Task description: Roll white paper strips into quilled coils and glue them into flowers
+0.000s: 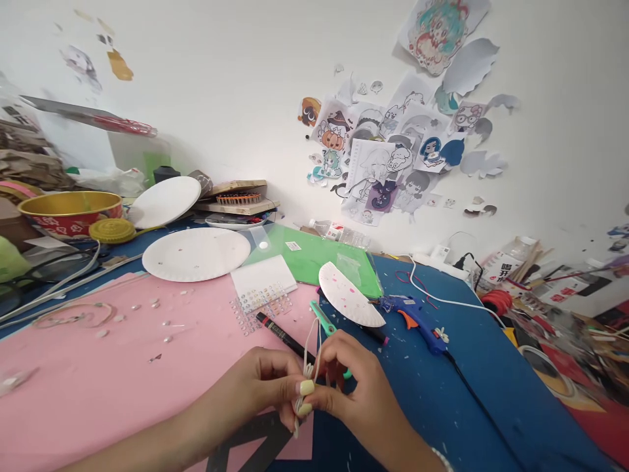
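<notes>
A thin white cord, looped into a small bundle, is pinched between my two hands near the lower middle of the view. My left hand is closed on it, thumb and fingers pressed together. From the other side, my right hand also grips the cord, its thumb tip meeting the left thumb. Behind the fingers lie a black marker and teal-handled scissors, both partly hidden. A dark flat frame-like piece lies beneath my left wrist.
A half paper plate with pink specks lies beside a blue glue gun. Pink paper holds small white pieces. Farther back are a whole paper plate, a green folder and a red-and-gold bowl.
</notes>
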`<state>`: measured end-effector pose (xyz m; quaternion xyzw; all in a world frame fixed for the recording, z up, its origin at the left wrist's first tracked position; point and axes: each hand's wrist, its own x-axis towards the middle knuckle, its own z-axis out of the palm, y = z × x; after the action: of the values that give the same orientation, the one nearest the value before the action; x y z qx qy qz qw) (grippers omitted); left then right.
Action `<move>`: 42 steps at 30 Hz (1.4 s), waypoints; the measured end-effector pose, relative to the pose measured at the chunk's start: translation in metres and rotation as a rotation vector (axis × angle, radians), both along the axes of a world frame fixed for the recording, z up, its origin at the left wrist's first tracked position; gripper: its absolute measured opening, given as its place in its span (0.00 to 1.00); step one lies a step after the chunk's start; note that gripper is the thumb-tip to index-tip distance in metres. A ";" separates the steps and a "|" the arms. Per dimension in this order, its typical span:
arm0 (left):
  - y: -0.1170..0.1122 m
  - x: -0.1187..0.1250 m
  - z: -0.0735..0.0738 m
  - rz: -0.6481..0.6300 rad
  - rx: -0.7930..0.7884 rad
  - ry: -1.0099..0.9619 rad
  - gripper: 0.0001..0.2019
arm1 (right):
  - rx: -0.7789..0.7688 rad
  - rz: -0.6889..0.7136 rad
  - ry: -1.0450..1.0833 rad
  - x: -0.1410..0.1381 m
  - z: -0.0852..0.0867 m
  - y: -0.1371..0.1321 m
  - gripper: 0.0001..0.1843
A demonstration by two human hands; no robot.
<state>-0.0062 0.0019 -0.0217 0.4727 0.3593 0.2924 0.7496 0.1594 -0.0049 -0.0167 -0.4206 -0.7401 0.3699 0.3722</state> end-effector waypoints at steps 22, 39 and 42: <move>-0.003 -0.001 0.004 -0.081 -0.158 -0.053 0.11 | -0.364 0.152 0.228 0.006 0.007 0.003 0.12; -0.009 -0.001 0.012 0.100 0.607 0.364 0.07 | -0.262 -0.069 0.306 0.006 -0.002 0.004 0.09; -0.011 -0.001 0.013 0.134 0.663 0.418 0.09 | -0.228 -0.043 0.297 0.005 -0.001 0.003 0.09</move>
<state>-0.0072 -0.0094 -0.0084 0.7140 0.4204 0.3383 0.4461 0.1644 -0.0017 -0.0175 -0.4165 -0.6211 0.5016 0.4350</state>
